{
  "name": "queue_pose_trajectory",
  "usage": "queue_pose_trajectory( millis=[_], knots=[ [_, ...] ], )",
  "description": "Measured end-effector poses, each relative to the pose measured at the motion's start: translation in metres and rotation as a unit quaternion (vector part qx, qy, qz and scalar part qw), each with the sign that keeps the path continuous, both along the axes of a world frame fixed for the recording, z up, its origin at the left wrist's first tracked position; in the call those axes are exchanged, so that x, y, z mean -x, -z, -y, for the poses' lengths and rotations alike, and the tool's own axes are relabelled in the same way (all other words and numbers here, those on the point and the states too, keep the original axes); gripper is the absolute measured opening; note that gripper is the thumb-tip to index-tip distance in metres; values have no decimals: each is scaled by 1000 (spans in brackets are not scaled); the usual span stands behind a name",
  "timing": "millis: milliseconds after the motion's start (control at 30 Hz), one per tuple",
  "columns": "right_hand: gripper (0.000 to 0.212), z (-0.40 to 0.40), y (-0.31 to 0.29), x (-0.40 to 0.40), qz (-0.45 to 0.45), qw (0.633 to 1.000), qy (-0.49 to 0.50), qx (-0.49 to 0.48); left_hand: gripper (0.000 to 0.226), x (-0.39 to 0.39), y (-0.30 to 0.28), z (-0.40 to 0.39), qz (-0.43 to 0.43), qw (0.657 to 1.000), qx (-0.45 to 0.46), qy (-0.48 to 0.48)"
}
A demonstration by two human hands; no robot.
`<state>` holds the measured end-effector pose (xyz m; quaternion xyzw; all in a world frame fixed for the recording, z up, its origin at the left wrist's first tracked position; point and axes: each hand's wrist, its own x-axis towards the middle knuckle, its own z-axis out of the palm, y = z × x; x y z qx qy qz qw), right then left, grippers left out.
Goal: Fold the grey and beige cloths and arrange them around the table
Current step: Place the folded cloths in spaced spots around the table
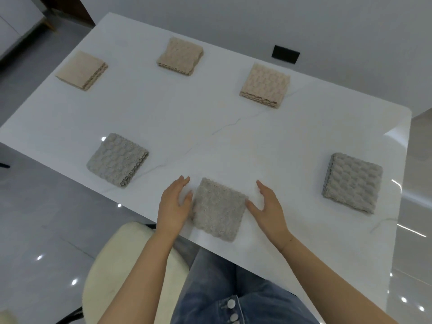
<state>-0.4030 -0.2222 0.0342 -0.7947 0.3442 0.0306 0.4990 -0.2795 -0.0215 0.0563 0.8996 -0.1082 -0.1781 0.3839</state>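
A folded grey cloth (218, 209) lies at the near edge of the white table (210, 127). My left hand (174, 204) rests flat against its left side, thumb touching the cloth. My right hand (267, 206) touches its right side with fingers spread. Neither hand grips it. Two more folded grey cloths lie along the near side, one at the left (118, 159) and one at the right (353, 182). Three folded beige cloths sit along the far side: left (81, 70), middle (180, 56), right (265, 85).
A cream chair (121, 265) stands below the table's near edge, beside my legs in blue jeans (229, 288). A black rectangular plate (285, 54) is set in the wall behind the table. Glossy grey floor surrounds the table.
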Motion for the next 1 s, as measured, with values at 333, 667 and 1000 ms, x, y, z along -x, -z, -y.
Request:
queue_pose_trajectory(
  millis=[333,667,1000],
  knots=[
    [81,-22,-16,-80,12,968,-167,187,51,-80,-14,4,89,981,-61,158],
    [78,-88,-15,-194,-50,976,-106,184,73,-226,0,-48,59,961,-105,251],
    [78,-144,-9,-252,-27,982,-116,148,52,-290,2,-111,-14,983,-79,165]
  ],
)
